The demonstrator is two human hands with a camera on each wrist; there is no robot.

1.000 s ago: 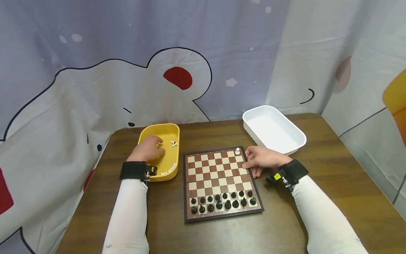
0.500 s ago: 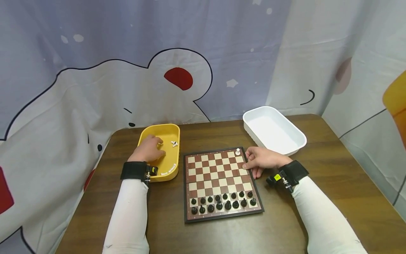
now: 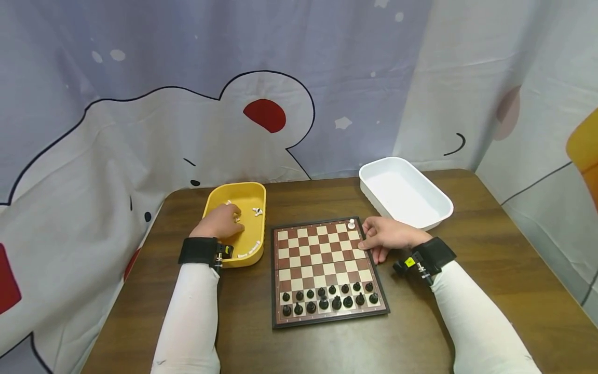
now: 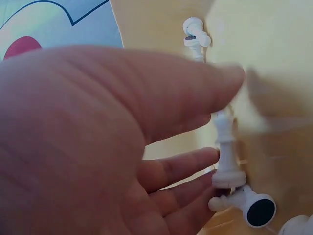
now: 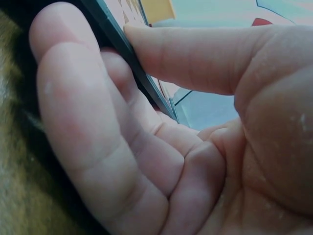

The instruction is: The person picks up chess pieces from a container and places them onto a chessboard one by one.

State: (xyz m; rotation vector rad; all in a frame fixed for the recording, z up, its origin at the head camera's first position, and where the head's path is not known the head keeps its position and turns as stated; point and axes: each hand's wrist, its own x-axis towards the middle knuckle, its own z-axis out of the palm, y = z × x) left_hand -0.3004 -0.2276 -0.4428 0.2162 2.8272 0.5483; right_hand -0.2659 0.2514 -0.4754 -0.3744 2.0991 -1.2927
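My left hand (image 3: 219,222) reaches into the yellow tray (image 3: 240,187) at the left. In the left wrist view, its thumb stretches over several white chess pieces, and fingertips lie against or close beside a tall white chess piece (image 4: 226,152). Another white piece (image 4: 259,208) with a dark base lies by the fingers. My right hand (image 3: 390,232) grips the right edge of the chessboard (image 3: 315,254), thumb on top and other fingers curled at its side. Black chess pieces (image 3: 323,303) fill the two near rows. One white chess piece (image 3: 351,224) stands at the far right corner.
Behind the right hand stands a white tray (image 3: 404,192) on the wooden table (image 3: 247,322). More white pieces (image 3: 257,212) lie along the yellow tray's right side and near end. A printed curtain (image 3: 205,130) hangs behind the table.
The left hand's fingers have shifted slightly inside the yellow tray, and white pieces now show beyond and beneath them. The right hand keeps its hold on the chessboard's edge.
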